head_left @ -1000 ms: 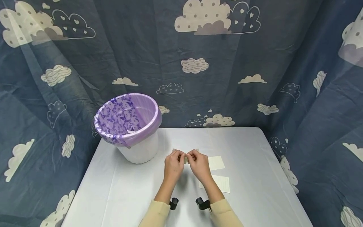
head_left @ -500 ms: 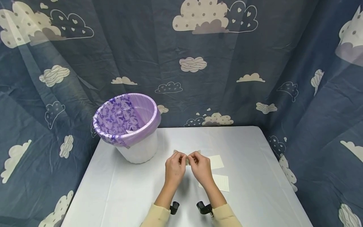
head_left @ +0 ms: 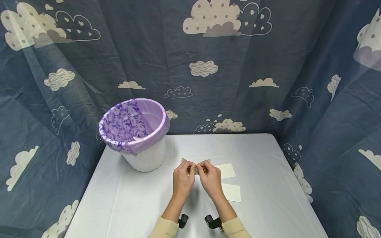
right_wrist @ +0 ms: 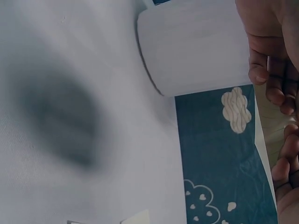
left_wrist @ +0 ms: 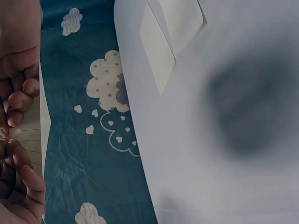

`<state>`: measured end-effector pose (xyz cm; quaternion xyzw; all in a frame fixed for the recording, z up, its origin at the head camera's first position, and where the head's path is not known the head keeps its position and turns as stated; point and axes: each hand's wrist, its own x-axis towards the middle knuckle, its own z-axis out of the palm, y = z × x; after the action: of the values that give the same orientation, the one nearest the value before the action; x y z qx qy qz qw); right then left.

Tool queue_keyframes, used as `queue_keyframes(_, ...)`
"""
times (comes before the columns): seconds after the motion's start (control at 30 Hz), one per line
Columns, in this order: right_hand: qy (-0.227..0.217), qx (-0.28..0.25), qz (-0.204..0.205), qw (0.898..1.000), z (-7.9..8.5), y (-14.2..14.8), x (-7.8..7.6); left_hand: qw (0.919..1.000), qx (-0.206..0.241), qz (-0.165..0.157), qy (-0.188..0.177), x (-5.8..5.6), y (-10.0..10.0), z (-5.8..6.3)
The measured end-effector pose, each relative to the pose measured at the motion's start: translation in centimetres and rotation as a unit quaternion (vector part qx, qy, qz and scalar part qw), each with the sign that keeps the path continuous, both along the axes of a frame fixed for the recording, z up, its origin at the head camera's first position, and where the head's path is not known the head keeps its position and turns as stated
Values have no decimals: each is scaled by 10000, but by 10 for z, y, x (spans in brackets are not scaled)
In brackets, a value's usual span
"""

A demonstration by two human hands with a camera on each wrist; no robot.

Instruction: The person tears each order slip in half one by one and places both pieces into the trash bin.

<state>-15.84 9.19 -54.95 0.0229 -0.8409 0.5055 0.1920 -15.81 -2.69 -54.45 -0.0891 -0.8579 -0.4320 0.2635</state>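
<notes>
In the head view my left hand and right hand meet over the table, fingertips nearly touching. Between them they pinch a cream lined sheet of paper at its middle, thumbs toward me. Most of the sheet is hidden behind the hands in the head view, with only its corners showing above them. The right wrist view shows its ruled face between the curled fingers. To the right lie two pale sheets, the farther one plain and the nearer lined one partly covered by my right forearm.
A white bin with a purple patterned liner stands at the back left, a white scrap inside. Black wrist cameras stick out below the forearms. A dark cloud-print curtain closes off the white table's far side.
Both hands have come slightly closer to me with the paper still pinched between them. The two sheets and the bin stay in place.
</notes>
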Motion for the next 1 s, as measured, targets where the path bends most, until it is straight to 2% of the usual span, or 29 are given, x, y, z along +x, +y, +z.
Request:
queue_keyframes(0.57,13,-237,14,9997,0,0,3,9997,186,-137,105,2,-4,3)
queue_keyframes(1.0,-106,-611,81,9980,0,2,3,9983,474,-154,-306,4,-5,8)
